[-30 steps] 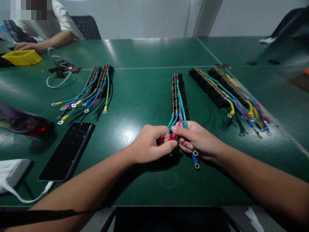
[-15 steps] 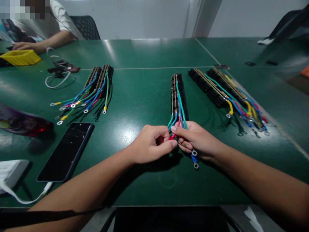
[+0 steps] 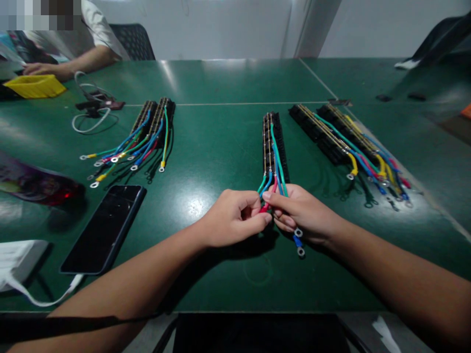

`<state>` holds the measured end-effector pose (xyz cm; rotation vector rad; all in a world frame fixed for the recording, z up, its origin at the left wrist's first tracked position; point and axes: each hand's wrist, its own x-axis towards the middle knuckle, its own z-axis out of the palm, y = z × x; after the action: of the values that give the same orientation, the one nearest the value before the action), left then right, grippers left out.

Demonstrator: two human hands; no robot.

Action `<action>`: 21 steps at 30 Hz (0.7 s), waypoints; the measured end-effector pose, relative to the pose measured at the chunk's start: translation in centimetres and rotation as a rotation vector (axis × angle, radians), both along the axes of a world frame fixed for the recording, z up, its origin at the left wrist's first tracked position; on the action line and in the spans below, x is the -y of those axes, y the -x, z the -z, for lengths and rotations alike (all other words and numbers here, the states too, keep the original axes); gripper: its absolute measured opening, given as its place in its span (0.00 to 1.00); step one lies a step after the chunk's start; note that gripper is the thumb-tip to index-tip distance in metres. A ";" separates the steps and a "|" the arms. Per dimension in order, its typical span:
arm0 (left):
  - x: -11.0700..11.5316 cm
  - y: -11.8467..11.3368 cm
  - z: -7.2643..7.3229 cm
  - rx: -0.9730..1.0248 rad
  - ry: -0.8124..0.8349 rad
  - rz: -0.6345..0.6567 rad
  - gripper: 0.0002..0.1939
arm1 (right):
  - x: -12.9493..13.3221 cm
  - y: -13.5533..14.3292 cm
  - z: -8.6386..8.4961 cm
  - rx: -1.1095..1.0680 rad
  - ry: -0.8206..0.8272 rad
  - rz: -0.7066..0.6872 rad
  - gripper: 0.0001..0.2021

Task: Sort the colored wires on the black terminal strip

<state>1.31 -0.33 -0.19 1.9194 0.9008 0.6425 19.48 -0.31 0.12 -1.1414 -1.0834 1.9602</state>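
A black terminal strip [image 3: 270,142] with brass-coloured rows lies on the green table in front of me, its green, blue and red wires running toward my hands. My left hand [image 3: 239,218] pinches the red wire [image 3: 265,208] near its red-sleeved end. Close beside it, my right hand [image 3: 303,211] is closed round the green and blue wires, the thumb touching near the red one. Below my right fingers, two ring lugs stick out, one with a blue sleeve [image 3: 298,241]. My fingers hide the other wire ends.
Wired strips lie at the left [image 3: 158,117] and right [image 3: 320,135]. A phone [image 3: 105,230] on a white cable, a bottle [image 3: 37,179] and a white adapter [image 3: 22,260] are near left. Farther back are a yellow tray [image 3: 36,87] and a person's arm [image 3: 88,60].
The whole view has shifted slightly, so things on the table appear a little farther right. Both hands keep the same hold on the wires.
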 end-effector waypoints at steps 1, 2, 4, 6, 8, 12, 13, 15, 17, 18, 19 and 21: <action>0.0 0.0 0.0 0.002 0.002 0.002 0.14 | 0.0 0.0 0.0 0.000 -0.003 -0.007 0.15; 0.0 0.0 0.0 0.003 0.000 0.003 0.14 | 0.0 0.0 0.1 0.003 -0.007 -0.013 0.15; 0.0 0.0 0.0 -0.002 -0.015 0.005 0.14 | 0.0 0.0 0.2 0.008 -0.010 -0.018 0.15; -0.1 0.0 0.0 -0.011 -0.036 0.005 0.14 | 0.0 0.0 0.2 0.009 -0.010 -0.014 0.14; -0.1 -0.1 0.0 -0.019 -0.049 0.003 0.14 | 0.0 0.0 0.3 0.013 -0.008 -0.008 0.14; -0.1 -0.1 0.0 -0.022 -0.043 0.002 0.14 | 0.0 -0.1 0.2 0.016 -0.011 -0.006 0.14; -0.1 0.0 0.0 -0.020 -0.037 0.003 0.14 | 0.0 -0.1 0.2 0.014 -0.011 -0.008 0.14; 0.0 0.0 0.0 -0.012 -0.024 0.008 0.14 | 0.0 0.0 0.2 0.010 -0.009 -0.008 0.14; -0.1 0.1 0.0 -0.002 -0.009 0.022 0.15 | 0.0 0.0 0.2 0.006 -0.009 -0.007 0.14; -0.1 0.1 0.0 0.002 -0.002 0.030 0.15 | 0.0 0.0 0.2 0.004 -0.010 -0.009 0.14; -0.1 0.1 0.0 0.005 0.004 0.037 0.15 | -0.1 0.0 0.2 0.002 -0.011 -0.013 0.13; -0.2 0.1 0.1 0.003 0.011 0.043 0.15 | -0.1 0.0 0.2 -0.003 -0.009 -0.018 0.13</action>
<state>1.22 -0.13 -0.27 1.9220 0.8570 0.6135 19.51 -0.21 -0.06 -1.1272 -1.1036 1.9678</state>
